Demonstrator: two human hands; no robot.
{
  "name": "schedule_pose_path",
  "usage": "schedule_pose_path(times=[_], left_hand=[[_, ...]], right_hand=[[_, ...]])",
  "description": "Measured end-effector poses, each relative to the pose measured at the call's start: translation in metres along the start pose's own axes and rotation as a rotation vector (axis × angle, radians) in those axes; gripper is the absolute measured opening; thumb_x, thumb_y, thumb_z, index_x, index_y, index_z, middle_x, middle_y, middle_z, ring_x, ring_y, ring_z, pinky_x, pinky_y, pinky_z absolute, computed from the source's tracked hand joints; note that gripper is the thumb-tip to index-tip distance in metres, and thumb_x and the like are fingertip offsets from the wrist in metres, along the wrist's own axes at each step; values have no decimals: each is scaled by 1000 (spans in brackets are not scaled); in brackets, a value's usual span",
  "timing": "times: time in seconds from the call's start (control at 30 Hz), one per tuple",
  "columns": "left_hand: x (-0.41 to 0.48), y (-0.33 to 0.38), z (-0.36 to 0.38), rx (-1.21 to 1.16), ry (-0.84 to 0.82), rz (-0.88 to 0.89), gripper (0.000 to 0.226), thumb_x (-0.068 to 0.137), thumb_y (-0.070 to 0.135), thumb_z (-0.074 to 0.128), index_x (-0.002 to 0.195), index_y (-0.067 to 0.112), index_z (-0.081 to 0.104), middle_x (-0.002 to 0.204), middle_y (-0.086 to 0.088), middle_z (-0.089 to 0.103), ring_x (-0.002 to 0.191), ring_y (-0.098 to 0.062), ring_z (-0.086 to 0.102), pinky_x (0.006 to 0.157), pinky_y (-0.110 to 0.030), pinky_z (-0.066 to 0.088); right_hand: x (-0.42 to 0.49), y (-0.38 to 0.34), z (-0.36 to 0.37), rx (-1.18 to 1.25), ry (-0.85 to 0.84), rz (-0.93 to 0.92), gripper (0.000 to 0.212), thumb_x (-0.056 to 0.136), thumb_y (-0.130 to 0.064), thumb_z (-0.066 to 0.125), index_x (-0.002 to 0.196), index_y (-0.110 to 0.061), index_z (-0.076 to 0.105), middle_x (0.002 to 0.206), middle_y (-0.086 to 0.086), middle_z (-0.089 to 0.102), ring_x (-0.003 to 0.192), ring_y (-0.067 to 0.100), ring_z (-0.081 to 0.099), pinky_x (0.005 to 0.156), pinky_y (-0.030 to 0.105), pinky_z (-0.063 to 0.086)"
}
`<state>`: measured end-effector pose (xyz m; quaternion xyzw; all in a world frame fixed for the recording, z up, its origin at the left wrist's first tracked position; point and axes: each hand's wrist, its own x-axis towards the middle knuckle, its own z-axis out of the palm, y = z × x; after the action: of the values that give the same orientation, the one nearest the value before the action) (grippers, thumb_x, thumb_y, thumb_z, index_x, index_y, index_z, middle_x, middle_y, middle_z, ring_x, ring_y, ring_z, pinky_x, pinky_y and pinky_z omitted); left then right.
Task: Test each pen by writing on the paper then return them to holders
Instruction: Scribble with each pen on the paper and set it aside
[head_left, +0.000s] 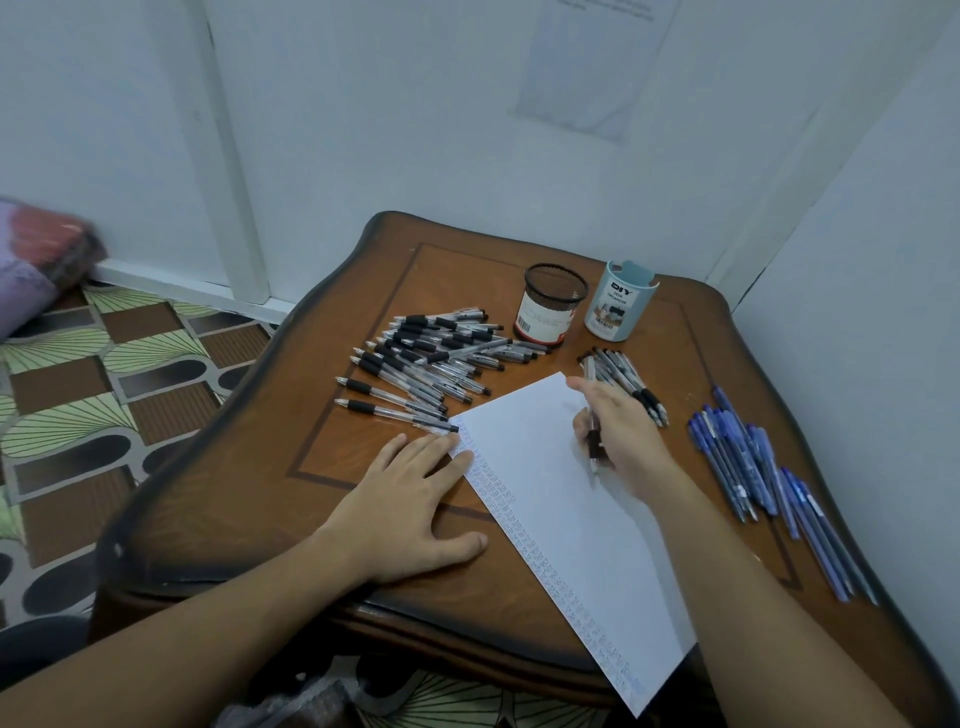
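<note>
Right hand (618, 436): fingers (582, 427) curled round a black-grip pen (594, 447), tip down on the white paper (561, 545), toward its far end. Left hand (410, 499): flat, fingers straight and spread, fingertips on the paper's left edge, palm on the counter (249, 467). Paper lies diagonally, printed strip along the left edge, near corner overhanging the counter. Just behind the right hand: small bunch of pens (618, 374). Left of the paper: big pile of black-grip pens (426, 364). Right: row of blue pens (753, 467). At the back: black mesh holder (550, 312) and pale blue holder (618, 304), upright, side by side.
</note>
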<state>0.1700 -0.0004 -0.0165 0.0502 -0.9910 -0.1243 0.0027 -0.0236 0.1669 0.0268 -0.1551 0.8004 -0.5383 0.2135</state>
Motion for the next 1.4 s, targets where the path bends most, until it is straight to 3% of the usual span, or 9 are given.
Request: schedule_pose_path(times=[0.1, 0.33, 0.5, 0.57, 0.73, 0.97, 1.13, 1.3, 1.4], left_hand=[[0, 0, -2, 6, -3, 0, 102, 69, 86, 13, 156, 32, 10, 164, 6, 3, 149, -11, -2, 117, -31, -15], [0, 1, -3, 2, 3, -4, 103, 68, 86, 13, 156, 32, 9, 164, 7, 1, 149, -9, -5, 115, -29, -19], [-1, 1, -2, 0, 0, 3, 101, 72, 87, 15, 156, 32, 9, 164, 7, 1, 149, -10, -5, 116, -30, -18], [-1, -1, -1, 2, 2, 5, 96, 78, 86, 22, 156, 31, 9, 164, 6, 1, 148, -10, -5, 116, -30, -18], [0, -2, 1, -8, 24, 13, 96, 76, 83, 24, 155, 30, 13, 163, 5, 5, 148, -11, -3, 115, -30, -17], [0, -3, 1, 0, 24, 8, 98, 74, 84, 22, 155, 30, 14, 164, 4, 5, 149, -12, -2, 116, -30, -16], [0, -3, 0, -3, 18, 13, 102, 71, 86, 16, 155, 29, 12, 164, 4, 4, 149, -12, -2, 116, -31, -14], [-1, -3, 3, -2, 44, 7, 103, 71, 86, 19, 156, 28, 15, 164, 3, 5, 149, -11, -1, 116, -29, -14], [0, -2, 4, 14, 39, 3, 104, 71, 87, 16, 156, 27, 14, 164, 4, 5, 149, -11, 0, 117, -30, -13]], right_hand=[[32, -1, -23, -463, 143, -131, 21, 101, -16, 44, 84, -8, 55, 71, 9, 50, 62, 22, 46, 51, 28, 32], [80, 1, -47, -1109, 240, -177, 21, 99, -14, 48, 113, -5, 62, 111, 19, 57, 102, 36, 56, 80, 41, 46], [75, 1, -26, -1283, 304, -277, 28, 98, -13, 50, 125, -9, 59, 121, 17, 52, 113, 33, 48, 87, 40, 44], [71, -2, -6, -1102, 207, -411, 27, 98, -15, 53, 121, -12, 66, 116, 13, 56, 109, 29, 51, 88, 39, 44], [48, -11, 58, -564, -85, -340, 23, 94, -28, 65, 115, -23, 72, 110, -8, 56, 98, 7, 56, 88, 29, 44], [51, -12, 72, -533, -47, -344, 7, 91, -22, 69, 85, -25, 67, 91, -12, 55, 92, 12, 55, 76, 27, 42], [41, -29, 45, 83, 59, -107, 8, 94, -10, 63, 93, -18, 63, 97, 5, 65, 89, 19, 61, 71, 32, 52], [17, -42, 19, 573, 130, -23, 6, 105, -15, 46, 103, -16, 51, 106, 14, 74, 96, 28, 71, 84, 41, 59], [1, -43, 10, 729, 146, -53, 10, 109, -24, 36, 108, -24, 45, 86, 6, 73, 79, 27, 73, 80, 49, 60]])
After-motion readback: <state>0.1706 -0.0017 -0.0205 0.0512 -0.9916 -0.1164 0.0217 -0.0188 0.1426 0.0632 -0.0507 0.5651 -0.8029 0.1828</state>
